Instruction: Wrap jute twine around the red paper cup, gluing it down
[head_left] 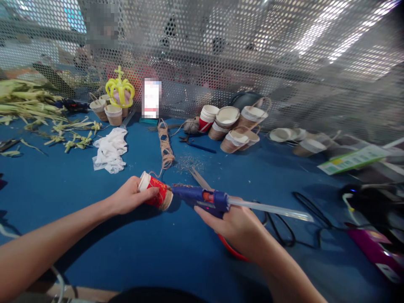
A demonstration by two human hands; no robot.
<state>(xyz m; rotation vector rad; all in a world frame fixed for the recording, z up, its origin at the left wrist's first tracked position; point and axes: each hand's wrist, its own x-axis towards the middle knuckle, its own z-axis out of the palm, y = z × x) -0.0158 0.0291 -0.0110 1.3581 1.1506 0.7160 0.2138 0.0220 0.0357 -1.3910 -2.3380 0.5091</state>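
Note:
My left hand (131, 197) is wrapped round a red paper cup (156, 194) lying on its side, its bottom part wound with tan twine. My right hand (236, 227) grips a blue hot glue gun (202, 198) with a clear glue stick (271, 208) sticking out behind. The gun's nozzle touches the twine-wound end of the cup. A strand of twine runs from the cup up to a loose twine bundle (165, 145) on the blue table (63, 193).
Twine-wrapped cups (240, 126) and a red-and-white cup stack (206, 118) stand at the back by a perforated metal screen (284, 54). White cloth (110, 149), green leaf strips (28, 105), a yellow crown ornament (120, 90), black cables (284, 227) and scissors (195, 145) lie around. A person sits behind the screen.

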